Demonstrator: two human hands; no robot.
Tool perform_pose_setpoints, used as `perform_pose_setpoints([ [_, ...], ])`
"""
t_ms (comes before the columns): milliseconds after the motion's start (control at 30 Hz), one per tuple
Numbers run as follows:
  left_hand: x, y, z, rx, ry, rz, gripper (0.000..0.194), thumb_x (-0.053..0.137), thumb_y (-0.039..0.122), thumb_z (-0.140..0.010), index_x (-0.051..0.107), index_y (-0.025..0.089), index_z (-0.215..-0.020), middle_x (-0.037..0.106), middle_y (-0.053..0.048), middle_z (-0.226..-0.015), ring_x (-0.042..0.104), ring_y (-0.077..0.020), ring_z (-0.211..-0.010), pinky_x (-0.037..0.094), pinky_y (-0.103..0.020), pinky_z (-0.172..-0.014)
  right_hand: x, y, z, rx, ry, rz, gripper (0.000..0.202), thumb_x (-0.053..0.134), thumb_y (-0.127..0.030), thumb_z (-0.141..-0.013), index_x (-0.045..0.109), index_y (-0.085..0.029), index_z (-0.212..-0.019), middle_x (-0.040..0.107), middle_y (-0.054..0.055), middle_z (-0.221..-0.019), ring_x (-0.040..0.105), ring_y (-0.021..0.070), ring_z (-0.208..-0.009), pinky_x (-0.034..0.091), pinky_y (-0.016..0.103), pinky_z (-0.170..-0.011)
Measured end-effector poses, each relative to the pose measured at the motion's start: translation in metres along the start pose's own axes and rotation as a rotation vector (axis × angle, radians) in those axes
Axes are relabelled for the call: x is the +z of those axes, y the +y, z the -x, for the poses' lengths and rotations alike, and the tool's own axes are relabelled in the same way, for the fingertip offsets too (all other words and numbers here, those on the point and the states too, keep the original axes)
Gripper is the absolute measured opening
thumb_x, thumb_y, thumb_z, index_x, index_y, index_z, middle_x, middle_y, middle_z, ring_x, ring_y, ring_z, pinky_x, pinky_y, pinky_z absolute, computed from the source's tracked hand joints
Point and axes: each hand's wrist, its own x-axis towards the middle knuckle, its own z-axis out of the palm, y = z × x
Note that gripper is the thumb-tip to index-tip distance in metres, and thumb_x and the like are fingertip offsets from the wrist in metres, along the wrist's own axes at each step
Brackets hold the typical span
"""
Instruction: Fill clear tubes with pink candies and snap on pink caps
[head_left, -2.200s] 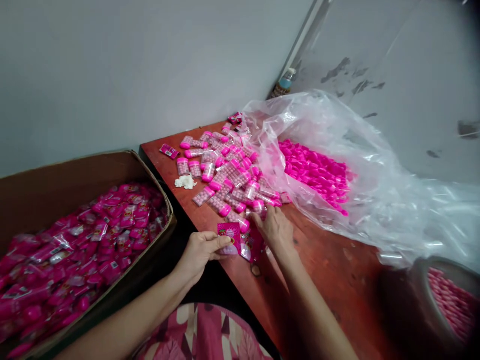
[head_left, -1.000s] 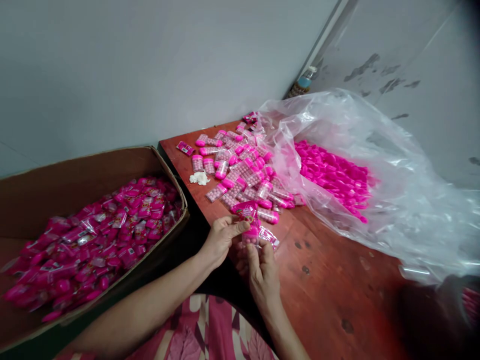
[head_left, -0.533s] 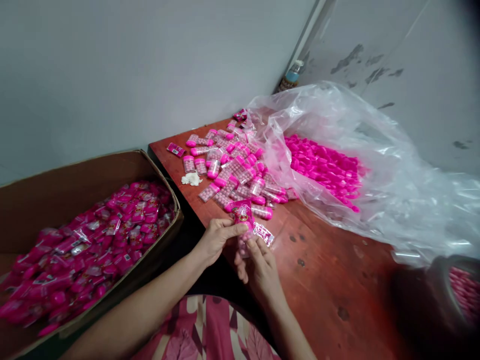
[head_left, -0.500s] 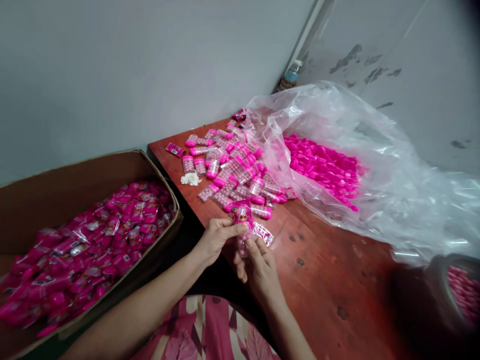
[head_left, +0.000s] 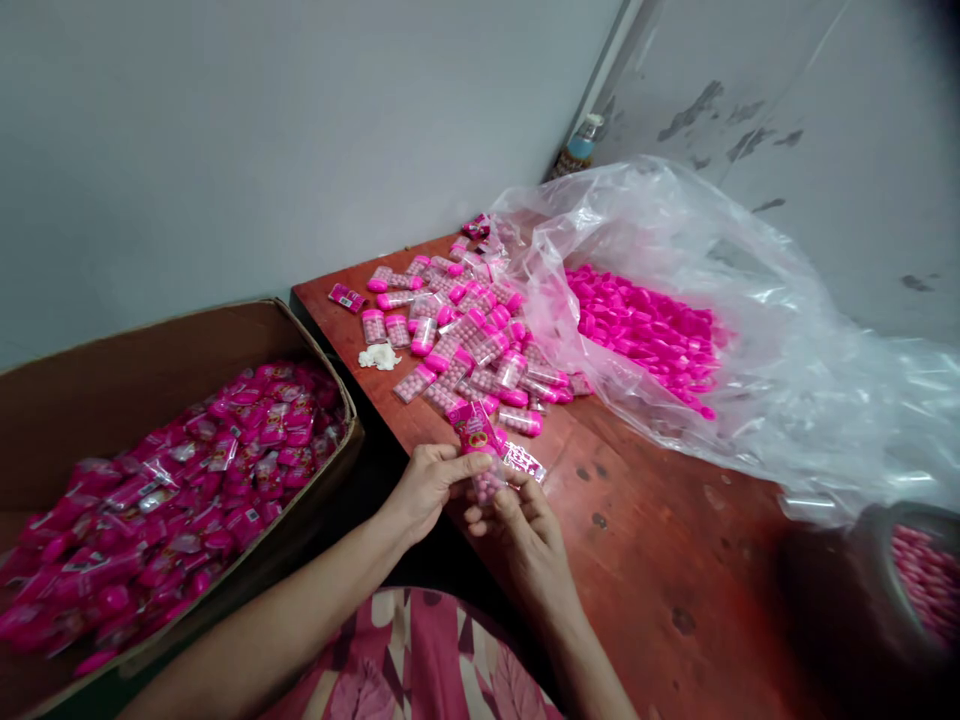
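In front of me my left hand pinches a pink printed wrapper sleeve, its thumb on the sleeve's lower end. Just below it shows a small clear candy bottle filled with pale pink balls. My right hand grips the bottle's lower right side between thumb and fingers. How far the sleeve covers the bottle is hidden by my fingers. Right behind my hands, shiny pink wrappers lie on the red-brown table. A pile of similar candy bottles with pink caps spreads beyond them.
A cardboard box of pink-wrapped bottles stands at the left. On the table, a clear plastic bag holds bright pink caps. A dark tub of pink balls stands at the right. Walls close off the back.
The wrapper sleeve has tipped to the left above the bottle. My right hand's fingers have shifted slightly on the bottle.
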Motion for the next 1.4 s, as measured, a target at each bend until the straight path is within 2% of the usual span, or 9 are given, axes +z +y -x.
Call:
perform_pose_setpoints([
  [133, 0.005, -0.009, 0.005, -0.022, -0.095, 0.031, 0.022, 0.070, 0.024, -0.067, 0.062, 0.005, -0.058, 0.051, 0.000, -0.046, 0.047, -0.0064, -0.041, 0.041, -0.019, -0.044, -0.001, 0.003, -0.005, -0.030, 0.086, -0.044, 0.018, 0.061, -0.025, -0.078, 0.045, -0.020, -0.086, 0.063, -0.002, -0.061, 0.060, 0.0107, -0.051, 0.048, 0.021, -0.051],
  [267, -0.002, -0.002, 0.020, -0.056, -0.128, 0.031, 0.019, 0.069, 0.022, -0.068, 0.065, 0.004, -0.064, 0.061, -0.006, -0.056, 0.058, -0.0129, -0.052, 0.049, -0.026, -0.056, 0.008, -0.001, -0.010, -0.011, 0.073, -0.028, 0.024, 0.067, -0.026, -0.072, 0.045, -0.019, -0.080, 0.060, -0.004, -0.052, 0.053, 0.0087, -0.039, 0.040, 0.015, -0.038],
  [367, -0.023, 0.018, 0.036, 0.107, 0.078, 0.132, 0.013, 0.070, 0.020, -0.067, 0.066, 0.009, -0.072, 0.069, -0.010, -0.079, 0.065, -0.0200, -0.075, 0.052, -0.034, -0.073, 0.005, -0.012, -0.010, -0.003, 0.039, 0.023, 0.025, 0.065, -0.031, -0.073, 0.046, -0.019, -0.084, 0.064, -0.001, -0.060, 0.056, 0.0101, -0.042, 0.041, 0.016, -0.038],
  [500, -0.050, 0.037, 0.045, 0.439, 0.368, 0.148, 0.032, 0.065, 0.036, -0.071, 0.063, 0.015, -0.095, 0.070, -0.009, -0.092, 0.064, -0.0221, -0.087, 0.050, -0.038, -0.082, -0.021, -0.030, -0.010, -0.044, 0.175, 0.112, 0.024, 0.063, -0.035, -0.074, 0.048, -0.019, -0.083, 0.064, 0.000, -0.061, 0.056, 0.0102, -0.043, 0.041, 0.016, -0.037],
  [600, -0.047, 0.028, 0.031, 0.478, 0.363, -0.250, 0.038, 0.062, 0.033, -0.074, 0.058, 0.018, -0.109, 0.068, -0.010, -0.099, 0.063, -0.0229, -0.092, 0.046, -0.042, -0.089, -0.040, -0.033, -0.008, -0.078, 0.256, 0.165, 0.022, 0.062, -0.035, -0.076, 0.050, -0.017, -0.080, 0.062, -0.001, -0.063, 0.056, 0.0083, -0.045, 0.042, 0.016, -0.040],
  [800, -0.013, -0.017, -0.012, 0.792, -0.087, -1.338, 0.033, 0.062, 0.024, -0.075, 0.061, 0.023, -0.108, 0.056, -0.009, -0.120, 0.043, -0.0267, -0.118, 0.028, -0.045, -0.102, -0.048, -0.027, 0.001, -0.056, 0.288, 0.255, 0.023, 0.060, -0.038, -0.077, 0.051, -0.017, -0.080, 0.060, 0.000, -0.064, 0.054, 0.0088, -0.045, 0.040, 0.017, -0.038],
  [933, -0.012, -0.031, -0.023, 0.864, -0.028, -1.629, 0.028, 0.057, 0.024, -0.079, 0.060, 0.024, -0.107, 0.053, -0.009, -0.122, 0.044, -0.0279, -0.111, 0.034, -0.047, -0.091, -0.050, -0.024, 0.003, -0.045, 0.287, 0.306, 0.024, 0.061, -0.038, -0.076, 0.053, -0.016, -0.078, 0.060, 0.000, -0.063, 0.052, 0.0089, -0.046, 0.041, 0.018, -0.039],
  [1233, -0.011, -0.035, -0.021, 0.936, 0.040, -1.542, 0.022, 0.053, 0.026, -0.082, 0.064, 0.025, -0.101, 0.058, -0.005, -0.117, 0.044, -0.0244, -0.110, 0.033, -0.041, -0.090, -0.043, -0.020, -0.005, -0.177, 0.394, 0.500, 0.024, 0.064, -0.033, -0.073, 0.055, -0.019, -0.089, 0.062, 0.002, -0.084, 0.058, 0.0136, -0.071, 0.049, 0.025, -0.062],
  [1400, 0.000, -0.023, -0.007, 0.847, 0.009, -1.275, 0.027, 0.057, 0.025, -0.079, 0.063, 0.025, -0.106, 0.060, -0.006, -0.114, 0.047, -0.0238, -0.109, 0.033, -0.038, -0.094, -0.029, -0.028, -0.010, -0.098, 0.276, 0.236, 0.032, 0.065, -0.029, -0.072, 0.048, -0.021, -0.098, 0.058, -0.001, -0.076, 0.057, 0.0119, -0.060, 0.046, 0.020, -0.045],
])
